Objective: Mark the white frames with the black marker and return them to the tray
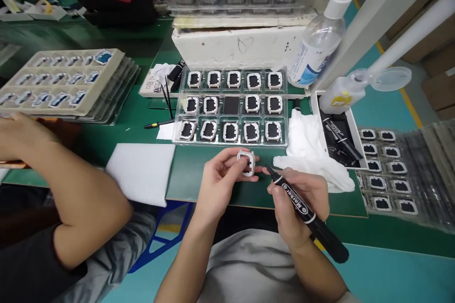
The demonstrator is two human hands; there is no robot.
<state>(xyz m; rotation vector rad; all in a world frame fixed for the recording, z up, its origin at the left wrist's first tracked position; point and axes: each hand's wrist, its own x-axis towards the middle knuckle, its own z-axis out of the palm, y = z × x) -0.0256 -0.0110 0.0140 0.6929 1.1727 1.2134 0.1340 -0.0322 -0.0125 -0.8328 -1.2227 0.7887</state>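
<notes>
My left hand (222, 177) grips a small silver-white square frame (250, 164) between thumb and fingers, just in front of a clear tray. In my right hand (302, 199) is a black marker (302, 208), its tip pointing up and left, a little to the right of the frame and apart from it. The clear tray (231, 143) holds several similar frames in three rows. The pocket in the middle of its second row (231, 105) has no frame. A white cloth (307, 147) lies to the right of the tray.
Behind the tray stand a white box (245, 47) and a pump bottle (316, 52). A parts box (355, 161) and more trays (391, 170) are at the right. A person's arm (85, 175), stacked beige trays (60, 85) and a white foam sheet (140, 173) are at the left.
</notes>
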